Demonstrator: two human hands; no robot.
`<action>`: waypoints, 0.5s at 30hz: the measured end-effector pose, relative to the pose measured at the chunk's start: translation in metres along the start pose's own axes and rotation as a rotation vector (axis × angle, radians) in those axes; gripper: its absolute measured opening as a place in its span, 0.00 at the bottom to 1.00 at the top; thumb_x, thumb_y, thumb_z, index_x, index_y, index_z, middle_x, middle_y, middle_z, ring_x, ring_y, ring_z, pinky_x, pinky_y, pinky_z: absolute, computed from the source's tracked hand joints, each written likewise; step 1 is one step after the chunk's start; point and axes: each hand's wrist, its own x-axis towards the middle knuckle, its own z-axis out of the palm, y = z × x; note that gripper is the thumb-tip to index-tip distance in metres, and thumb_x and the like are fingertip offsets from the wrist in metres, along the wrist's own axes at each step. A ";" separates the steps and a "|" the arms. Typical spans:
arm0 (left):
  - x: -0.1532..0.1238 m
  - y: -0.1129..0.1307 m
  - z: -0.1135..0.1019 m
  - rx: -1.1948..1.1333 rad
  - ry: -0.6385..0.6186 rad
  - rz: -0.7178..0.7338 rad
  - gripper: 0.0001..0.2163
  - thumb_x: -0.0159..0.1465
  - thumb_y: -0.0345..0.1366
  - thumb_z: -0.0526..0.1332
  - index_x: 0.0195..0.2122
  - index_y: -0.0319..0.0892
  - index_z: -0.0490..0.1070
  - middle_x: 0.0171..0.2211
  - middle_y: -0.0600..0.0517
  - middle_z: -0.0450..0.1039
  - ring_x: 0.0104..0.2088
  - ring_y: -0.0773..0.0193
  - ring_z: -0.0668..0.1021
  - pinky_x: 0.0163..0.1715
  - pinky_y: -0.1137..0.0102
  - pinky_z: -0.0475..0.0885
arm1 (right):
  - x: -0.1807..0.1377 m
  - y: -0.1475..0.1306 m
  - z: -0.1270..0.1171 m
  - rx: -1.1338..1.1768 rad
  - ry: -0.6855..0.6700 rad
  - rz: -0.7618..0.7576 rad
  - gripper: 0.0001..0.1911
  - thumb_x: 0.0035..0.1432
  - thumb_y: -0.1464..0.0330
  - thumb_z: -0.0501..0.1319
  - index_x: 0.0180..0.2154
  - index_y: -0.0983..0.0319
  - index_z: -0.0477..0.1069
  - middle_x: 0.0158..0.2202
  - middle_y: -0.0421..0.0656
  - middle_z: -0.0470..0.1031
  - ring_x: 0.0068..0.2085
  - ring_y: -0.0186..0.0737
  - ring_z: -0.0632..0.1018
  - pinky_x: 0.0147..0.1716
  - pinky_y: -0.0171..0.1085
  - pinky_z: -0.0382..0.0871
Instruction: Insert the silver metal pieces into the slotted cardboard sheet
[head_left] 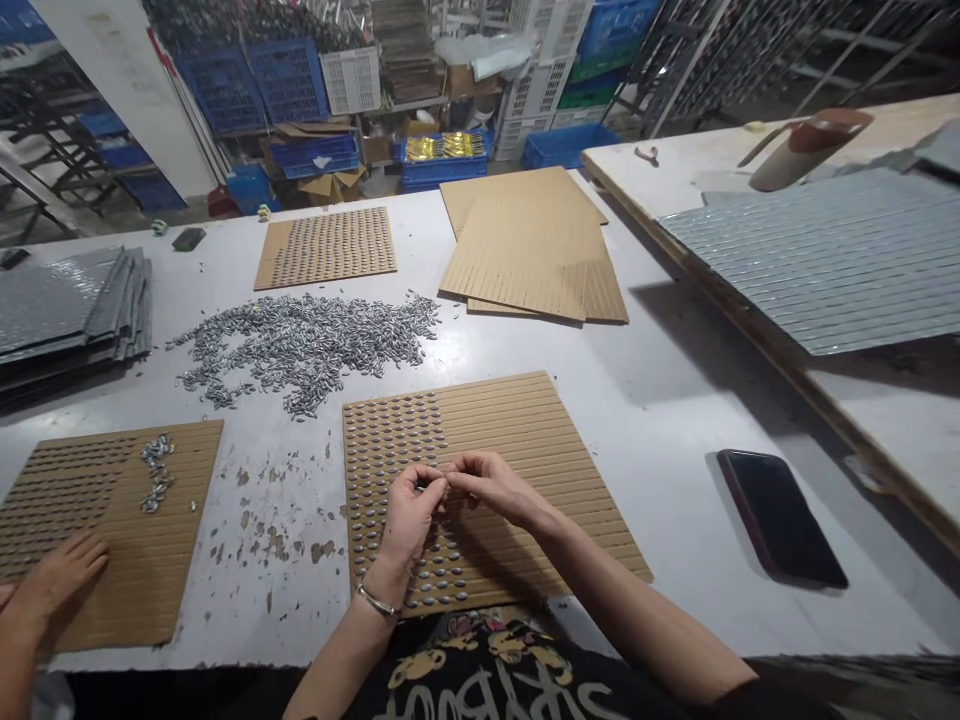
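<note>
A slotted brown cardboard board [540,460] lies in front of me, its left part filled with rows of small silver oval pieces. My left hand [409,515] hovers over the filled rows, fingers curled, pinching small silver pieces at the fingertips. My right hand [487,485] meets it from the right, thumb and forefinger pinched at the same spot. A bracelet circles my left wrist. A loose heap of silver pieces [307,345] is spread on the white table [675,400] beyond the board.
Another person's hand [56,575] rests on a second slotted board [180,540] at the left. A dark phone [780,515] lies at the right. A filled board [326,247], stacked blank boards [525,245] and grey sheets [67,305] sit farther back.
</note>
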 end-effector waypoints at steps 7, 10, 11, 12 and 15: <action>0.001 -0.004 -0.010 0.060 -0.030 -0.055 0.13 0.52 0.40 0.69 0.31 0.38 0.69 0.21 0.55 0.68 0.19 0.73 0.68 0.20 0.77 0.63 | 0.001 -0.002 -0.003 -0.221 -0.032 -0.163 0.10 0.55 0.62 0.61 0.33 0.64 0.74 0.27 0.39 0.75 0.28 0.33 0.72 0.27 0.31 0.64; -0.003 -0.006 -0.014 0.007 -0.113 -0.155 0.14 0.51 0.40 0.70 0.30 0.38 0.68 0.21 0.55 0.68 0.19 0.73 0.69 0.17 0.78 0.61 | -0.007 -0.006 -0.004 -0.387 -0.064 -0.243 0.10 0.57 0.63 0.60 0.32 0.63 0.75 0.25 0.38 0.73 0.27 0.32 0.71 0.26 0.30 0.62; -0.004 -0.006 -0.014 -0.024 -0.127 -0.176 0.15 0.50 0.40 0.70 0.30 0.39 0.67 0.21 0.55 0.68 0.19 0.73 0.69 0.17 0.79 0.60 | -0.010 -0.007 -0.005 -0.427 -0.081 -0.254 0.09 0.57 0.64 0.59 0.33 0.62 0.75 0.24 0.38 0.73 0.26 0.32 0.70 0.25 0.30 0.62; -0.005 -0.006 -0.014 -0.066 -0.127 -0.191 0.15 0.50 0.40 0.71 0.29 0.39 0.67 0.22 0.54 0.69 0.20 0.73 0.69 0.17 0.79 0.60 | -0.011 -0.007 -0.006 -0.465 -0.091 -0.266 0.09 0.58 0.65 0.58 0.34 0.62 0.75 0.24 0.37 0.73 0.25 0.32 0.70 0.25 0.30 0.61; -0.009 -0.004 -0.014 -0.256 -0.058 -0.216 0.13 0.51 0.37 0.70 0.31 0.38 0.68 0.28 0.51 0.73 0.25 0.72 0.73 0.22 0.79 0.66 | -0.011 -0.001 -0.013 -0.551 -0.002 -0.330 0.11 0.58 0.68 0.55 0.39 0.61 0.75 0.29 0.41 0.76 0.30 0.35 0.73 0.30 0.33 0.65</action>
